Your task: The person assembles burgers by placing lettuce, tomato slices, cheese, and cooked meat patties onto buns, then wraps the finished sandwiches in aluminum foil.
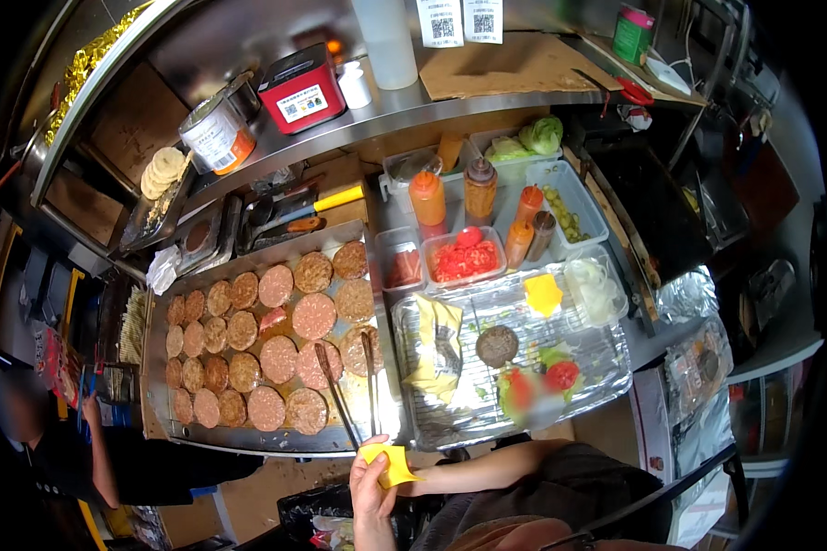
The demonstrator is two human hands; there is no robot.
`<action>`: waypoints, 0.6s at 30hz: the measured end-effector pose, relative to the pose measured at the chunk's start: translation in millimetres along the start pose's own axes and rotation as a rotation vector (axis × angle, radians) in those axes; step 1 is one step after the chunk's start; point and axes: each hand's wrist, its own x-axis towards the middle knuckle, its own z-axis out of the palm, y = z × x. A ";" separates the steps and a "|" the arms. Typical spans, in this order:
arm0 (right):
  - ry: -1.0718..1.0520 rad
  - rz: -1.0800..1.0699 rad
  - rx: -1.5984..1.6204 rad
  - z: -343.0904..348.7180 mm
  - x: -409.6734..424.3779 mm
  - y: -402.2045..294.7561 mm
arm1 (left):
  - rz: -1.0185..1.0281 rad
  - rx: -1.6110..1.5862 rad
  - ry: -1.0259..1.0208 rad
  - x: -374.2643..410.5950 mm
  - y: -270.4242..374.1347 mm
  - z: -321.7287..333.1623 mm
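Observation:
My left hand (369, 479) pinches a yellow cheese slice (394, 468) at the bottom centre. My right hand (406, 488) is mostly hidden behind the slice and my left hand. Metal tongs (345, 403) reach up from the two hands over the griddle's right part; which hand holds them is unclear. Rows of patties (278, 359), some pinkish and some browned, lie on the griddle (350, 441). On the wire-racked tray (520, 430) at right are a dark patty (497, 346), lettuce with tomato (562, 375), yellow cheese slices (543, 295) and a yellow printed wrapper (435, 344).
Behind the tray stand sauce bottles (427, 196) and tubs of sliced tomato (464, 262), pickles (570, 227) and onion (595, 286). A metal shelf (386, 110) carries a red box (302, 89) and a can (217, 134). Another person (62, 441) is at far left.

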 end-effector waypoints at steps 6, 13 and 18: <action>0.043 0.068 0.055 20.9 5.5 0.4 | 0.043 0.034 0.112 -3.8 14.5 -16.1; 0.157 0.175 0.038 28.9 -19.1 3.4 | 0.208 -0.016 0.074 -19.7 35.7 12.0; -0.034 -0.035 0.260 -12.2 -11.6 -31.9 | 0.305 -0.011 0.055 -24.2 39.4 20.1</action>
